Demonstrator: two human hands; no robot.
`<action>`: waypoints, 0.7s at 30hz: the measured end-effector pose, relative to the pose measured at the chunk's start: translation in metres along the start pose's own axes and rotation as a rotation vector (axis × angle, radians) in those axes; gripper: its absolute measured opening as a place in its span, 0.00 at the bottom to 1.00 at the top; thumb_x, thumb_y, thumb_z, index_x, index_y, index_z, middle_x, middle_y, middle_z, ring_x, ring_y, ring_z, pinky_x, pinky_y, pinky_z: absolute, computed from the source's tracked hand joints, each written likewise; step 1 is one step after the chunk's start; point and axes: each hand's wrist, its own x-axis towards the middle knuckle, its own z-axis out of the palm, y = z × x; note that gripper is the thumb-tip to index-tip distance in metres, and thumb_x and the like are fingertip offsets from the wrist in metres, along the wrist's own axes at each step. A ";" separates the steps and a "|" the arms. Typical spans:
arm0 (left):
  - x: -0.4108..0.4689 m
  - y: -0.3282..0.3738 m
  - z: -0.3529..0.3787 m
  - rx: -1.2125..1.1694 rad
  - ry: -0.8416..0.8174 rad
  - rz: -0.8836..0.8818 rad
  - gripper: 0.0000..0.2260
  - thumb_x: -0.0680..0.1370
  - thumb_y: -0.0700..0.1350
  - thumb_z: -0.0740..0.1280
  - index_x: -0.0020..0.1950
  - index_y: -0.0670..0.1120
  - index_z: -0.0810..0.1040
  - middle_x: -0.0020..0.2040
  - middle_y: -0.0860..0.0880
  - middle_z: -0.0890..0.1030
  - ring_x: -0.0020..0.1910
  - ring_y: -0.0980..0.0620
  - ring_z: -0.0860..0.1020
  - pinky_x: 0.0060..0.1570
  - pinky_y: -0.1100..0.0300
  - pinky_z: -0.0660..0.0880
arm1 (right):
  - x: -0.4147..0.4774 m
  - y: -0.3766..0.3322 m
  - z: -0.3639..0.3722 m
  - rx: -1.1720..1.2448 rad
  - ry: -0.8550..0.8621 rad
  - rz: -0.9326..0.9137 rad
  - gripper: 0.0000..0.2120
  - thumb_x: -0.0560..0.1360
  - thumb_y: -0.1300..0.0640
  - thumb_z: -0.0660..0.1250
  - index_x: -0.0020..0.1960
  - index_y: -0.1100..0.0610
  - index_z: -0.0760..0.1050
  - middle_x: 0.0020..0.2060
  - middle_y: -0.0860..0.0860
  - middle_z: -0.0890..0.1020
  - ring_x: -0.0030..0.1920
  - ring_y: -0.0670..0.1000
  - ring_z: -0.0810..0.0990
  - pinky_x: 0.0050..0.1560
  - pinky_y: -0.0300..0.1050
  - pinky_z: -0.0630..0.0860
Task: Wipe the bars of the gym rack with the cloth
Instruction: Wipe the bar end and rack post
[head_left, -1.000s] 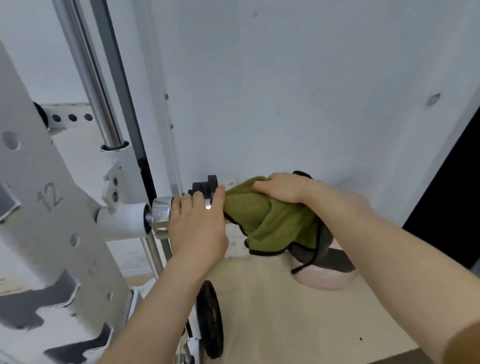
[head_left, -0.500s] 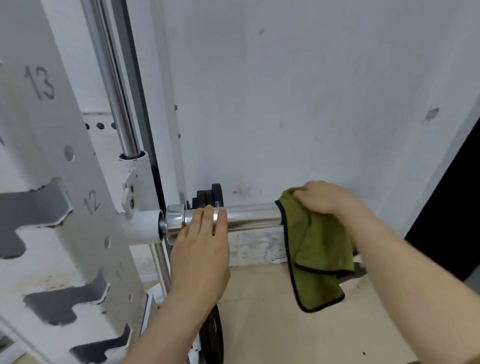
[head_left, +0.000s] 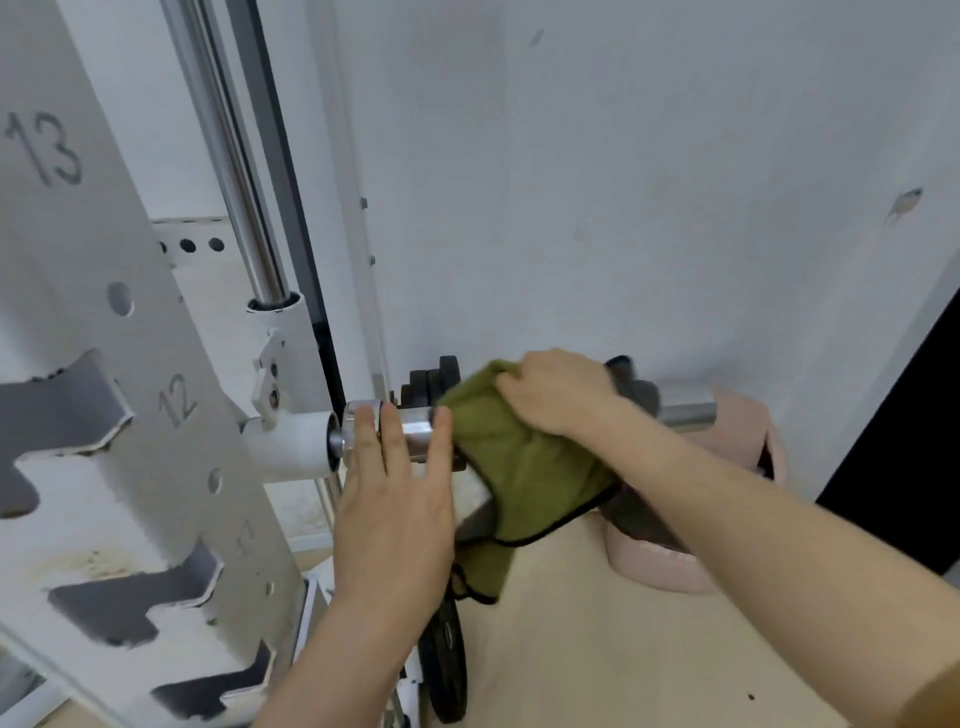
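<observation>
A chrome horizontal bar (head_left: 683, 408) sticks out to the right from the white gym rack (head_left: 104, 426). A green cloth (head_left: 524, 467) with a black edge is draped over the bar's middle. My right hand (head_left: 558, 392) grips the cloth on top of the bar. My left hand (head_left: 395, 499) rests on the bar's inner end near the white collar, fingers straight and laid over the chrome. The bar's far end shows bare beyond my right hand.
The rack's notched upright bears the numbers 12 and 13. A vertical chrome guide rod (head_left: 228, 156) rises behind it. A black weight plate (head_left: 447, 660) stands on the floor below, small plates (head_left: 431, 382) sit behind the bar, and a pink object (head_left: 675, 566) lies by the white wall.
My right hand has slid the cloth leftward along the bar, from its far end back toward my left hand. The left hand has stayed on the bar's inner end.
</observation>
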 end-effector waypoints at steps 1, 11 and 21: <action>-0.005 0.002 0.000 -0.001 -0.029 0.008 0.39 0.74 0.39 0.63 0.79 0.47 0.42 0.76 0.29 0.47 0.75 0.30 0.43 0.71 0.46 0.60 | -0.005 0.030 -0.008 -0.020 -0.013 0.080 0.23 0.79 0.44 0.51 0.58 0.56 0.77 0.59 0.58 0.79 0.58 0.59 0.77 0.54 0.49 0.71; 0.028 -0.001 -0.011 -0.078 0.039 -0.073 0.31 0.74 0.44 0.60 0.76 0.51 0.53 0.77 0.40 0.54 0.76 0.38 0.49 0.75 0.44 0.47 | -0.071 0.078 -0.001 1.749 0.689 0.914 0.13 0.82 0.58 0.56 0.38 0.54 0.67 0.35 0.50 0.78 0.30 0.43 0.71 0.30 0.32 0.70; 0.024 -0.009 0.000 -0.015 0.106 0.005 0.34 0.75 0.42 0.64 0.78 0.49 0.53 0.77 0.39 0.56 0.76 0.37 0.50 0.75 0.44 0.48 | -0.045 0.030 0.052 2.500 0.523 0.746 0.19 0.81 0.44 0.54 0.63 0.53 0.75 0.57 0.56 0.80 0.57 0.59 0.79 0.61 0.57 0.74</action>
